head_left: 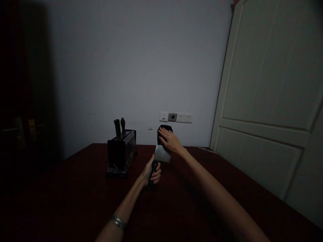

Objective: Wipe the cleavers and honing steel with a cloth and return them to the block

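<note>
My left hand (151, 170) is wrapped round the black handle of a cleaver (162, 154), which is held up above the table with its broad blade pointing away from me. Over the upper part of the blade lies a black cloth (165, 127). My right hand (171, 140) holds this cloth against the blade, its fingers laid fairly straight across it. The thumb side and whatever is behind the blade are hidden. Left of my hands stands a dark knife block (117, 156) with two black-handled tools (117, 127) upright in its top.
A dark red table (171, 208) spreads under my hands up to the pale wall (141, 67). Wall sockets (184, 118) sit low behind the cloth. A whitish panelled door (264, 94) rises on the right; a dark door with a handle (11, 129) is at the left.
</note>
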`<control>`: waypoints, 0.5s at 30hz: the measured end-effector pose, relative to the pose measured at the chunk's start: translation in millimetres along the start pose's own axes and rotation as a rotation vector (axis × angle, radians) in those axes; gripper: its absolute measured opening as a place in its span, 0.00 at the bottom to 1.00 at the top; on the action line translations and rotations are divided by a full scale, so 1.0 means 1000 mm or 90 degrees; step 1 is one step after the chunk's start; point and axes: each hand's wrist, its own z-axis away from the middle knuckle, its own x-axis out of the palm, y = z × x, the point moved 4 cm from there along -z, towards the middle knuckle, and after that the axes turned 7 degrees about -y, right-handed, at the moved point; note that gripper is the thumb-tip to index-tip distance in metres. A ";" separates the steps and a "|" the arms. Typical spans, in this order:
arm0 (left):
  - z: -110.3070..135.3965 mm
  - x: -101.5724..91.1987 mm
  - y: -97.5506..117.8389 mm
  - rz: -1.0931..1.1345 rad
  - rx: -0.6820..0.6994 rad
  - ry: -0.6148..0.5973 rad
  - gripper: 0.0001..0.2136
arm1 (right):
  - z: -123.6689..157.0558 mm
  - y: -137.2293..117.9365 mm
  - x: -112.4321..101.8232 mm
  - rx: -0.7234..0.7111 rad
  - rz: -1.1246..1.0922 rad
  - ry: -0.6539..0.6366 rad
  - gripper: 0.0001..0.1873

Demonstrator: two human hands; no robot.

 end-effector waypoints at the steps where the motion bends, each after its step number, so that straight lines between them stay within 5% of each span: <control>1: 0.000 0.001 0.000 0.003 0.001 -0.003 0.30 | -0.002 0.000 -0.002 0.003 0.003 0.003 0.24; 5: 0.002 0.000 0.006 0.029 0.030 0.000 0.31 | 0.013 -0.030 0.003 -0.068 0.000 -0.024 0.25; 10: 0.006 -0.015 0.014 0.058 0.074 0.099 0.33 | 0.044 -0.074 0.018 -0.143 -0.029 -0.068 0.23; 15: 0.005 -0.003 0.015 0.032 0.064 0.034 0.32 | 0.025 -0.056 0.010 -0.124 0.003 -0.053 0.23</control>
